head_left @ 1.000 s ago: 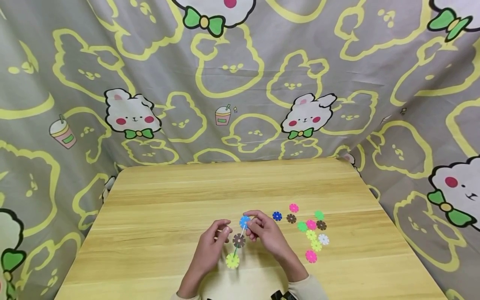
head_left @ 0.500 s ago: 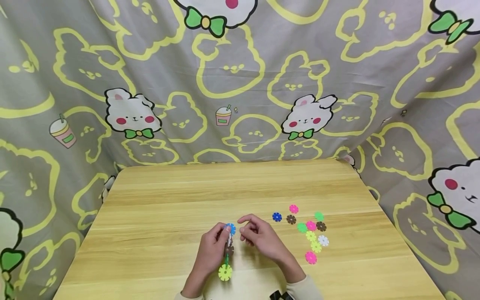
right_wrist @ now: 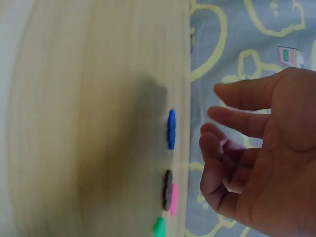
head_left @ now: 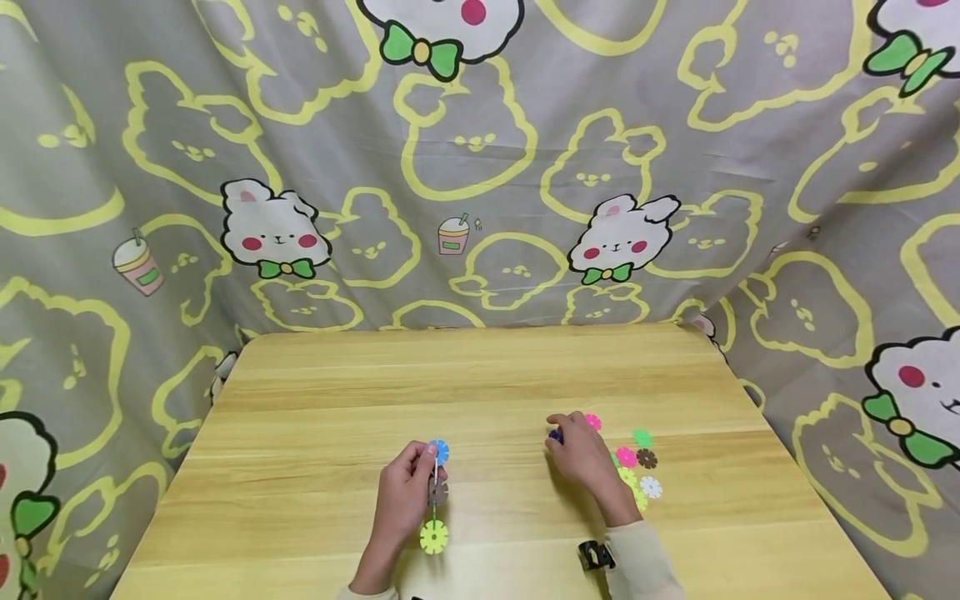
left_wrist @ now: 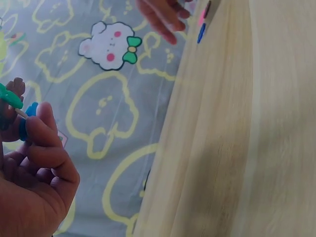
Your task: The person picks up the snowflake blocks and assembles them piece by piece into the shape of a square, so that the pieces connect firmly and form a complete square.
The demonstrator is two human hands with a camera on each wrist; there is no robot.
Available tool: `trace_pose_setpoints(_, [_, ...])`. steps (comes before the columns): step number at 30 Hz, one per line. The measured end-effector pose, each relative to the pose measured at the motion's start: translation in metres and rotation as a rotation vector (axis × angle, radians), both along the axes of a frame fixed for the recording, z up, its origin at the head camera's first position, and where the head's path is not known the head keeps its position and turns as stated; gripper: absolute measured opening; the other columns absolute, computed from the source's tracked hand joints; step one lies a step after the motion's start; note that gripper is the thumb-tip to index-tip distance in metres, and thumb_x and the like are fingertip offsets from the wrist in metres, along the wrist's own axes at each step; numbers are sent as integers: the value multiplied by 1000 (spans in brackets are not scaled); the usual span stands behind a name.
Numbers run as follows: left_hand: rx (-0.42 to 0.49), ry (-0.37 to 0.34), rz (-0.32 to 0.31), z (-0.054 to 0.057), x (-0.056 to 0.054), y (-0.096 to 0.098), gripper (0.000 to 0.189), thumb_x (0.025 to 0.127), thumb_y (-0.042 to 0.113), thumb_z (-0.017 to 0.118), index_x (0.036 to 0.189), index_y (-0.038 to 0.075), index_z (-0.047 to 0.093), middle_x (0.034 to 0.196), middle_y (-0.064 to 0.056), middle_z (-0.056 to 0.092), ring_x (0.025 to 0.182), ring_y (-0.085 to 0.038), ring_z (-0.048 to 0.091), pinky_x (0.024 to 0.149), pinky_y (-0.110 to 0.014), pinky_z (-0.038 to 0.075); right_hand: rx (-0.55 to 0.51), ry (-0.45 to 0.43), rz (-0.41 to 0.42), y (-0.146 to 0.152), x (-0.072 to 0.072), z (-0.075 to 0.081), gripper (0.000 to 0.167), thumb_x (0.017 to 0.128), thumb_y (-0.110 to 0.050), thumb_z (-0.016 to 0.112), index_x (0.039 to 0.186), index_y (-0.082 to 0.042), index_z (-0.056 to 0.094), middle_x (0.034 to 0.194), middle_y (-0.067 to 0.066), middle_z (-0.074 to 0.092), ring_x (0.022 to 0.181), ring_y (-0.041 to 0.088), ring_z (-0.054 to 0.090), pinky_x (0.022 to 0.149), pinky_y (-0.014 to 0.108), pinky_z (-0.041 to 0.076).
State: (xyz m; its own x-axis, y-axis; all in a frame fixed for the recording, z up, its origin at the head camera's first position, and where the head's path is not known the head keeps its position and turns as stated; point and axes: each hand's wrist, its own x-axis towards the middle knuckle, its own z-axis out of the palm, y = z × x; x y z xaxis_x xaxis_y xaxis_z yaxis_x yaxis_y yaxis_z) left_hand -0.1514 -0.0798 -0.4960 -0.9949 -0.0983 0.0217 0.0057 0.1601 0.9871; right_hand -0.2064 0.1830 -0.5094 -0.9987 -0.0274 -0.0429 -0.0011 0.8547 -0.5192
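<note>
My left hand (head_left: 399,496) pinches a chain of interlocking snowflake discs near its top. The chain has a light blue disc (head_left: 441,451), a white one (head_left: 436,469) edge-on, a brown one (head_left: 440,492), a green one edge-on and a yellow disc (head_left: 433,537) at the bottom. My right hand (head_left: 583,452) hovers over a dark blue snowflake disc (head_left: 555,435) lying on the table. In the right wrist view, thumb and fingers are spread, with a gap between them and the dark blue disc (right_wrist: 171,129).
Several loose snowflake discs lie on the wooden table (head_left: 337,392) to the right, among them a pink disc (head_left: 626,457), a brown disc (head_left: 647,458), a white disc (head_left: 651,487) and a green disc (head_left: 642,437). My right hand hides some. A patterned curtain (head_left: 517,167) hangs behind the table.
The chain passed from my right hand into my left, which has drawn it leftward. My right hand then moved right, over to the dark blue disc.
</note>
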Motion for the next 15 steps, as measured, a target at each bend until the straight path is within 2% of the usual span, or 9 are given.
trace_pose_setpoints(3, [1, -6, 2, 0, 0, 0, 31, 100, 27, 53, 86, 1, 62, 68, -8, 64, 53, -9, 56, 49, -24, 49, 65, -22, -13, 6, -3, -5, 37, 93, -18, 61, 128, -7, 60, 111, 14, 54, 85, 21, 54, 71, 37, 48])
trace_pose_setpoints(8, [4, -18, 4, -1, 0, 0, 29, 100, 26, 53, 86, 2, 63, 69, -8, 64, 53, -9, 57, 50, -23, 50, 136, -35, -7, 11, -6, -12, 38, 92, -15, 60, 129, -5, 59, 106, 15, 52, 82, 21, 51, 68, 36, 48])
trace_pose_setpoints(11, [18, -33, 5, -1, 1, 1, 28, 101, 24, 53, 88, 2, 63, 70, -9, 65, 53, -9, 57, 50, -23, 50, 144, -36, -11, 12, -6, -15, 36, 91, -12, 62, 126, -5, 60, 105, 15, 53, 80, 21, 52, 67, 36, 49])
trace_pose_setpoints(15, [10, -51, 6, -1, 1, 2, 27, 101, 22, 52, 90, 0, 63, 71, -9, 65, 53, -8, 56, 50, -23, 49, 126, -25, -16, 13, -7, -16, 27, 90, -10, 64, 116, -6, 63, 103, 14, 55, 78, 21, 53, 68, 36, 50])
